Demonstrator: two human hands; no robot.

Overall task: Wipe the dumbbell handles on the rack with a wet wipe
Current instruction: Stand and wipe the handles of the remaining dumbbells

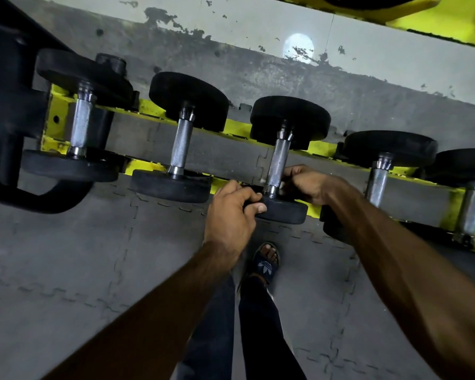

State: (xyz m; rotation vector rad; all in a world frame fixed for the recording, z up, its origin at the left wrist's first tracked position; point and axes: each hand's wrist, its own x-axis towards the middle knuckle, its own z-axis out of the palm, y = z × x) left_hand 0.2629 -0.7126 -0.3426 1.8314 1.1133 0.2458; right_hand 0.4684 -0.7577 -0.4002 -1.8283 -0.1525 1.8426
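On the yellow rack [322, 149], third dumbbell [288, 119] from the left: I've got the left hand [231, 212] gripping its near plate [288, 211] by the rim. Right hand [309, 185] is curled round the lower end of the handle [279, 160], just above that plate. Neighbouring dumbbells [182, 144] sit alongside.

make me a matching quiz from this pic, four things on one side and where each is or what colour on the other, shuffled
Things:
1 left hand
2 right hand
3 sandal
4 rack

Place, colour or state:
a yellow
b grips a dumbbell's near disc
c fingers curled at that dumbbell's handle, low end
d on the grey floor mat

Pairs: 1-b, 2-c, 3-d, 4-a
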